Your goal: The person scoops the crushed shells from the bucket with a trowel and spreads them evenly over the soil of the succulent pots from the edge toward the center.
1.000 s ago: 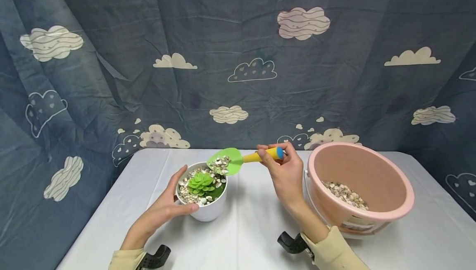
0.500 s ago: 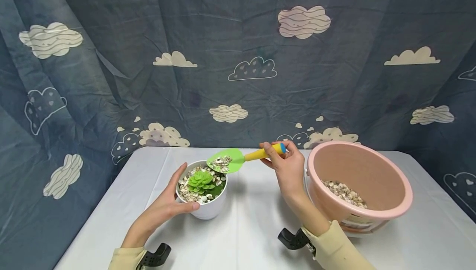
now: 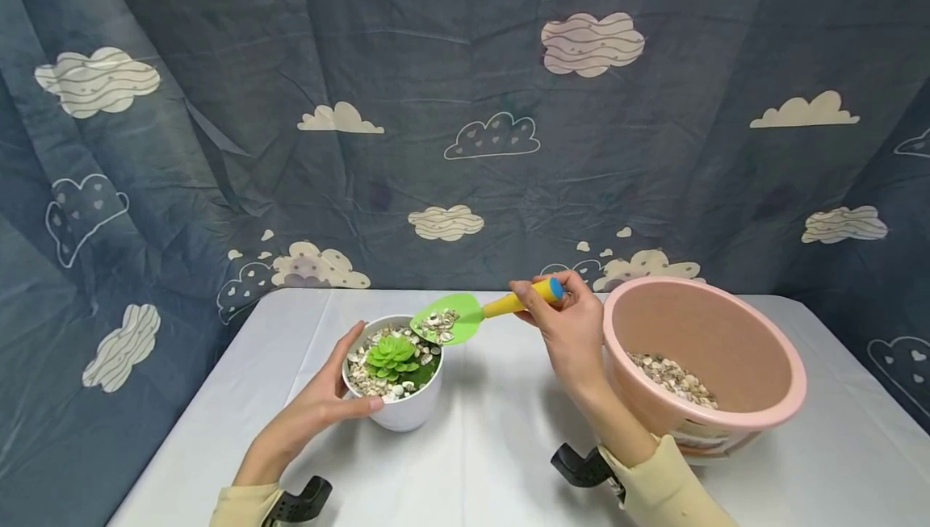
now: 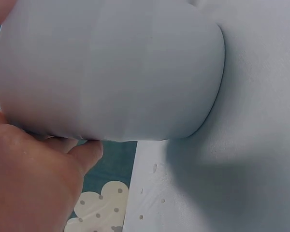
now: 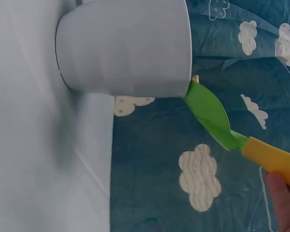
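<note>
A white flower pot [image 3: 407, 414] stands on the table with a green succulent [image 3: 392, 357] and small pebbles [image 3: 370, 382] inside. My left hand [image 3: 320, 402] grips it from the left, thumb at the near rim and fingers round the far side. In the left wrist view the pot's wall [image 4: 116, 72] fills the upper part, some fingertips tucked beneath its edge. My right hand [image 3: 570, 333] pinches the yellow handle of a toy shovel [image 3: 465, 319]. Its green blade carries a small heap of pebbles and overlaps the pot's right rim. The right wrist view shows the blade [image 5: 210, 116] tilted against that rim.
To the right stands a large pink bucket [image 3: 726, 305], leaning toward me, with more pebbles [image 3: 676, 378] at its bottom. A white cloth covers the table [image 3: 465, 462]. Behind hangs a dark blue curtain [image 3: 407, 51] with printed clouds.
The shovel and my right hand have shifted slightly to the right, the blade still at the pot's rim with pebbles on it. My left hand keeps its hold on the pot.
</note>
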Motion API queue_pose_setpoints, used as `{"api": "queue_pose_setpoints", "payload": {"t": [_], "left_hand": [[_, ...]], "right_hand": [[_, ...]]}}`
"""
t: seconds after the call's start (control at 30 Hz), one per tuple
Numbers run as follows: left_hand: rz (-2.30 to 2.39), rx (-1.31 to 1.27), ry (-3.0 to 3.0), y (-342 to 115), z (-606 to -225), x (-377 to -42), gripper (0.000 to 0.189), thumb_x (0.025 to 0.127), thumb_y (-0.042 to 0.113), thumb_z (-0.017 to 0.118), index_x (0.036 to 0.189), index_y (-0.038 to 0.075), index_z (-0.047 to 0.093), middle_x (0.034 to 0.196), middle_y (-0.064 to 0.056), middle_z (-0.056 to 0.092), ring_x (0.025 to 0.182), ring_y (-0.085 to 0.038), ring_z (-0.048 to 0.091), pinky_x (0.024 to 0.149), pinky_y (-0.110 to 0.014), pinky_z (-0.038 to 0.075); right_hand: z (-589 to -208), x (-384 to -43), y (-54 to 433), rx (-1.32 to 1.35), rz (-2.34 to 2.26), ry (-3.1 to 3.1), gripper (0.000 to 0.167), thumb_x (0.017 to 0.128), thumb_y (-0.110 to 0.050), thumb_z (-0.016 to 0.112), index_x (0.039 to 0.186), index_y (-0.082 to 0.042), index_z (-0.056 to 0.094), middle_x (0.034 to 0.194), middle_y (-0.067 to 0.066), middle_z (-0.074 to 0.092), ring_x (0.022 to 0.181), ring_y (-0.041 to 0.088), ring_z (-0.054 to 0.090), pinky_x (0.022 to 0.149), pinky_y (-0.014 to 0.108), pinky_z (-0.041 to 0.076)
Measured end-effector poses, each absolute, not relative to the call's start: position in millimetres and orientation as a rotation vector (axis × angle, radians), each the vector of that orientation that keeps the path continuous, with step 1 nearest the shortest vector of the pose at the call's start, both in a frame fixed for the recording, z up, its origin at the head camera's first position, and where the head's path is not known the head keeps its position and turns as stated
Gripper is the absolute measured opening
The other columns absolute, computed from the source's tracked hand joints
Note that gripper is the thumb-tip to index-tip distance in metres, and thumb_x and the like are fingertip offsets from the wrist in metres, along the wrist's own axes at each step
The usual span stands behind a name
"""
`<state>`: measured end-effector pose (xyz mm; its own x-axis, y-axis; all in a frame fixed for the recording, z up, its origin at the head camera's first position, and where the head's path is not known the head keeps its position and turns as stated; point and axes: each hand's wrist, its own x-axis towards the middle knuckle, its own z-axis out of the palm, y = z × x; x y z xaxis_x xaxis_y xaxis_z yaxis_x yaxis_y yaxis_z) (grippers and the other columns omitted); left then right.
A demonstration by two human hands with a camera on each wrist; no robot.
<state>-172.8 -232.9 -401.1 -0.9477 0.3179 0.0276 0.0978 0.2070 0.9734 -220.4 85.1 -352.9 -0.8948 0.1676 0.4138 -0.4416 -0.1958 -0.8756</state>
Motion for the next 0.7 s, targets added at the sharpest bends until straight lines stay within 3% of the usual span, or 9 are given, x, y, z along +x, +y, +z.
{"api": "queue_pose_setpoints", "payload": {"t": [0.27,0.7], "left_hand": [[1.816,0.382,2.338,-233,-403,-175,0.105,0.078,0.018,0.081,0.158,0.019,0.014,0.162,-0.014,0.009,0.146,-0.04,0.007,0.113,-0.062,0.006],[1.71,0.332,2.438,-233,-400,-174,0.113,0.073,0.023,0.084,0.159,0.029,0.012,0.16,-0.009,0.008,0.145,-0.038,0.008,0.11,-0.067,0.01]], "right_hand": [[-343,-215,87,0.362,2.043,-1.76,0.031,0.082,-0.008,0.079,0.097,0.006,0.056,0.094,0.017,0.072,0.091,0.028,0.071,0.073,0.039,0.058],[-330,-210,88,0.403,1.901,-1.873,0.035,0.082,-0.017,0.08,0.097,0.004,0.056,0.093,0.013,0.073,0.087,0.022,0.072,0.071,0.035,0.058]]}}
